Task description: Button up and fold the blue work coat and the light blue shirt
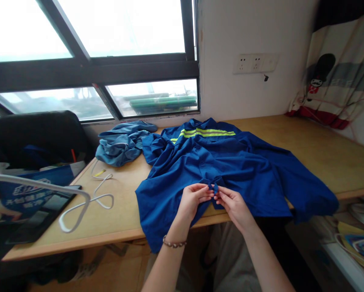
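Note:
A blue work jacket (239, 166) with yellow-green reflective stripes lies spread on the table, its collar toward the window and its lower hem at the front edge. My left hand (196, 197) pinches one side of the front opening near the hem. Close beside it, my right hand (232, 202) pinches the other side. A small fold of blue cloth rises between the fingertips of both hands. Whether a button is in the fingers is hidden. The left sleeve side hangs over the table's front edge.
A crumpled lighter blue garment (118, 144) lies at the back left of the wooden table (121, 219). A white cable (101, 198) loops across the left side. A dark chair (39, 134) and a printed bag (33, 194) stand left. Wall sockets (256, 63) and a curtain (340, 69) are at the right.

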